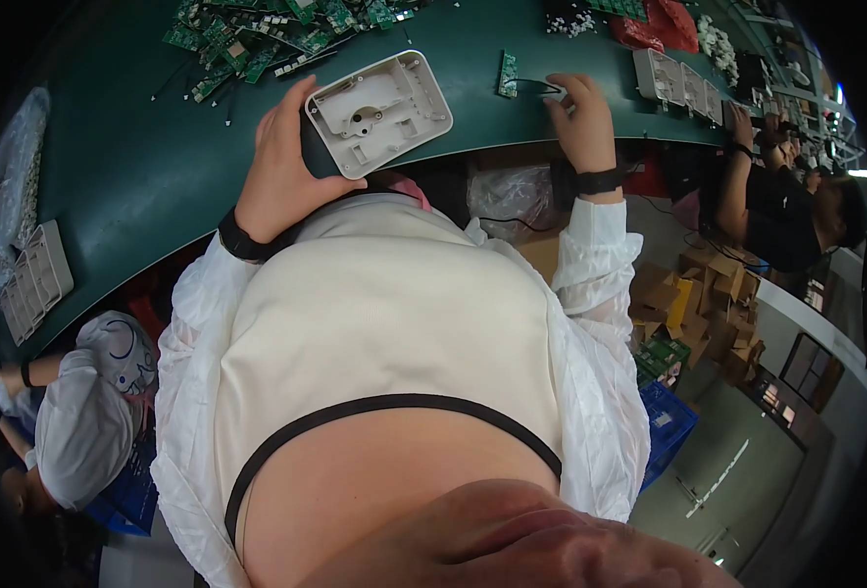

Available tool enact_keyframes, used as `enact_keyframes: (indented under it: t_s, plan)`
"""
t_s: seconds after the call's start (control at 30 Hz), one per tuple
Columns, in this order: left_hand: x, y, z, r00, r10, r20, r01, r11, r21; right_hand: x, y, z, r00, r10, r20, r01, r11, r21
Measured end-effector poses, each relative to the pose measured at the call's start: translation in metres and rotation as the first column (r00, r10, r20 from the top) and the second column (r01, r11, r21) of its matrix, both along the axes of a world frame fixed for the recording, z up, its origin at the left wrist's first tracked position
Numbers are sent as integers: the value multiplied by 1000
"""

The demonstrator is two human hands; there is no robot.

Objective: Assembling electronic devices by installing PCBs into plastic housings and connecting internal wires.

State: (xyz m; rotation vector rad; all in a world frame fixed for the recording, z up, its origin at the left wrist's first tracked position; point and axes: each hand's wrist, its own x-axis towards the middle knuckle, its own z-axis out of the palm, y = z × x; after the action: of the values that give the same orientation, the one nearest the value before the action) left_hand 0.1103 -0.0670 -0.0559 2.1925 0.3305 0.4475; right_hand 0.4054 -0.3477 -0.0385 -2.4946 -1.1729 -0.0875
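Observation:
My left hand grips a white plastic housing by its left side, thumb along the near edge and fingers behind it. The housing lies open side up, tilted a little, showing ribs, posts and a dark round hole inside. To the right, my right hand pinches the end of a thin black cable between thumb and fingers. That cable runs left to a narrow green circuit board on the green bench, apart from the housing.
Many circuit boards are heaped at the far left-centre of the bench. Small white parts, a red bag and more housings are at far right. A co-worker sits right, another person left.

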Motion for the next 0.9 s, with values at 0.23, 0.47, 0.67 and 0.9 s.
enact_keyframes:
  t_s: [0.23,0.47,0.67,0.9]
  plan:
    - [-1,0,-3,1000,-1,-26,0,1000,-21,5,-3,-1,941,-21,-336,35,999,34]
    - [4,-7,2,997,-45,67,59,973,-222,-46,33,0,-168,616,-770,755,583,302]
    - [7,-7,9,995,-49,84,67,972,-225,-98,70,11,280,494,-823,386,728,567]
    - [12,-9,5,988,-61,145,93,969,-230,-129,96,14,526,338,-780,174,855,488]
